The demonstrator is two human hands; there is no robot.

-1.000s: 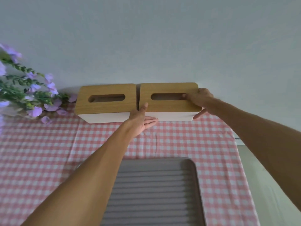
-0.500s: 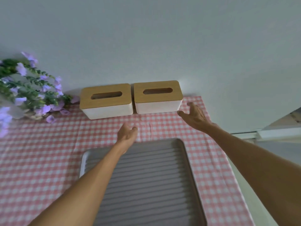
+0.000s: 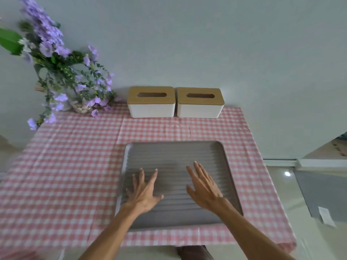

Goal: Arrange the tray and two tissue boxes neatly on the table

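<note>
The tray (image 3: 174, 152), grey and ribbed, lies flat on the near half of the table's pink checked cloth (image 3: 75, 166). Both of the person's hands are over its ridged floor; whether the palms touch it I cannot tell. The left hand (image 3: 143, 190) has its fingers fanned wide, the right hand (image 3: 203, 186) has fingers straight and loosely parted; neither holds anything. Two tissue boxes sit side by side at the wall, nearly touching: the left box (image 3: 151, 102) and the right box (image 3: 200, 103), both white with wooden lids. Purple flowers (image 3: 62, 72) stand in the far left corner.
</note>
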